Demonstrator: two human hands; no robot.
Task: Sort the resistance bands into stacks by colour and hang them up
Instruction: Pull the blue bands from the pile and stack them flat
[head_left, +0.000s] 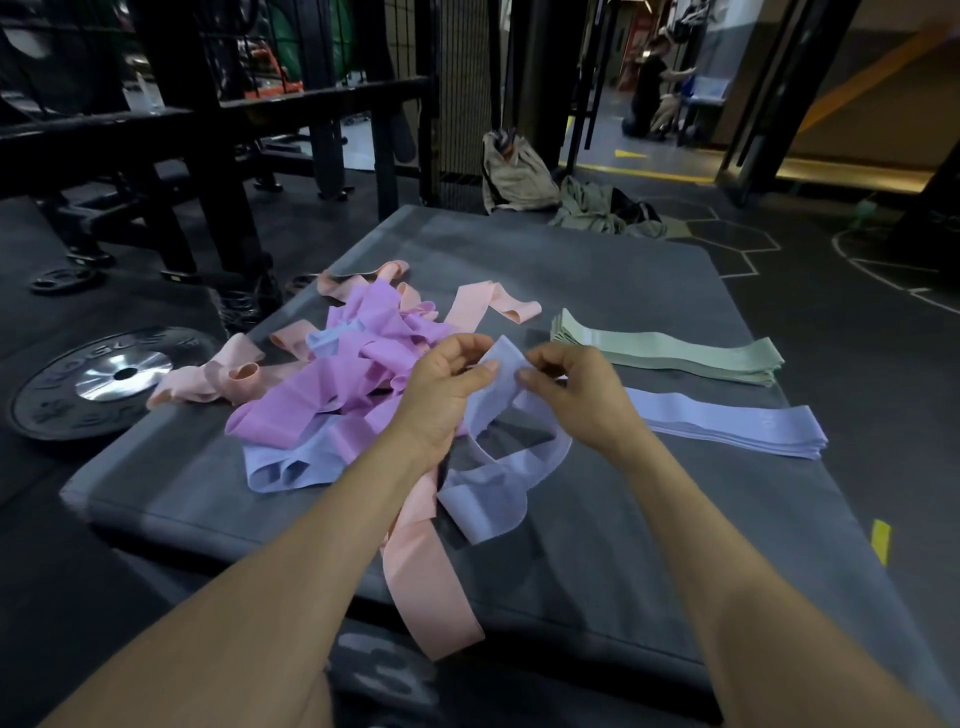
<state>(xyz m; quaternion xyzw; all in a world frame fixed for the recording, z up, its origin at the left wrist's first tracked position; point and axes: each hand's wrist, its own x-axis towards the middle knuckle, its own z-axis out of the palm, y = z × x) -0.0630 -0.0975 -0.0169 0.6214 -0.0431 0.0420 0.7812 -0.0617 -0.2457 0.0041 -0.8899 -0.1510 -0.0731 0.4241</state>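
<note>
Two hands pinch the top edge of a lavender band above a grey padded surface in a dim gym: the left hand and right hand each curl fingers and thumb on it while its loop droops to the pad. Left of them lies a tangle of purple, peach and lavender bands. Right, a green stack sits behind a lavender stack. A weight plate rests on the dark floor beside black rack frames; a bag sits beyond.
</note>
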